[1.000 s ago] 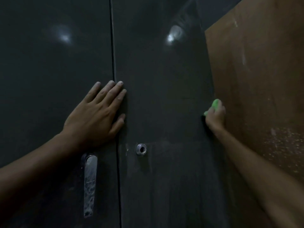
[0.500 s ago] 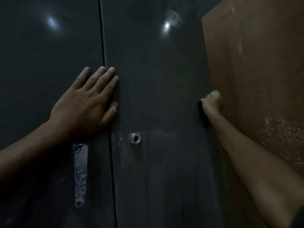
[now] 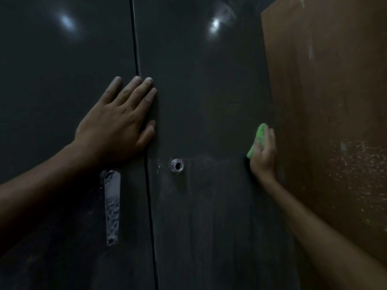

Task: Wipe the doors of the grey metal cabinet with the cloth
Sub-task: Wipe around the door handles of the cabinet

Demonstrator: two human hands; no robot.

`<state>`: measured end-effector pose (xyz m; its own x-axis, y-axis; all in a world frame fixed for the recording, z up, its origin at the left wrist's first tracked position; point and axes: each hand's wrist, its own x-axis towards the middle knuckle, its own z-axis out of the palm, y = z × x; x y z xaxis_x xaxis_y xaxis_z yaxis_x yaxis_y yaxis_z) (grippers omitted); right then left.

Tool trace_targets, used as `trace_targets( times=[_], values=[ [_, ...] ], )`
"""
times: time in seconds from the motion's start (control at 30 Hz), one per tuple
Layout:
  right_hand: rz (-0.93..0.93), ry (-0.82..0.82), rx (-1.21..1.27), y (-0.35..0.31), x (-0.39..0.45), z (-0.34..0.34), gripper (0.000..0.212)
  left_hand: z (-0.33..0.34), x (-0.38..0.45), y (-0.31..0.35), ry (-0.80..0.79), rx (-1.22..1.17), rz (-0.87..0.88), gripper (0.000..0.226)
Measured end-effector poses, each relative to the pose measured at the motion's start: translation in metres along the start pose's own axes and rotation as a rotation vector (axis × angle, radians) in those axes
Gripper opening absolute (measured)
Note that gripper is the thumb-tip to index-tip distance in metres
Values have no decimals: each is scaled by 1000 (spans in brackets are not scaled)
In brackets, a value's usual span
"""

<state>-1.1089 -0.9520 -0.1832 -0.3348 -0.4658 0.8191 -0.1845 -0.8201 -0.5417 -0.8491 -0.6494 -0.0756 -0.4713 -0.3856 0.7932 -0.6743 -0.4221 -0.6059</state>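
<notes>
Left hand (image 3: 117, 126) flat, fingers straight, bracing the doors (image 3: 205, 101); right hand (image 3: 262, 158) grips the cloth (image 3: 258, 139), so press evenly along that edge.

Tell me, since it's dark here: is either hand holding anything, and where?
The right hand holds the green cloth against the right door's edge; left hand holds nothing.

place: dim storage or utility room | evidence: grey metal cabinet (image 3: 199, 101), dusty brown board (image 3: 324, 122) beside it

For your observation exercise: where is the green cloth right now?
In the head view, the green cloth is under the right hand, against the right door's right edge, beside the brown board.
</notes>
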Motion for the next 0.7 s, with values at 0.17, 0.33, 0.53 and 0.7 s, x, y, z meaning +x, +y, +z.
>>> trace_targets(
  times=[0.17,0.33,0.53,0.7],
  values=[
    [196,8,-95,62,-60,-35,60,0,1,4,0,-9,-5,77],
    [321,101,-29,5,9,-2,55,-1,3,4,2,-7,-3,77],
    [-159,-177,-106,31,-123,-29,61,-2,2,2,-4,-4,0,77],
    [357,60,-53,13,-30,-15,54,-2,3,4,-25,-4,-8,77]
  ],
)
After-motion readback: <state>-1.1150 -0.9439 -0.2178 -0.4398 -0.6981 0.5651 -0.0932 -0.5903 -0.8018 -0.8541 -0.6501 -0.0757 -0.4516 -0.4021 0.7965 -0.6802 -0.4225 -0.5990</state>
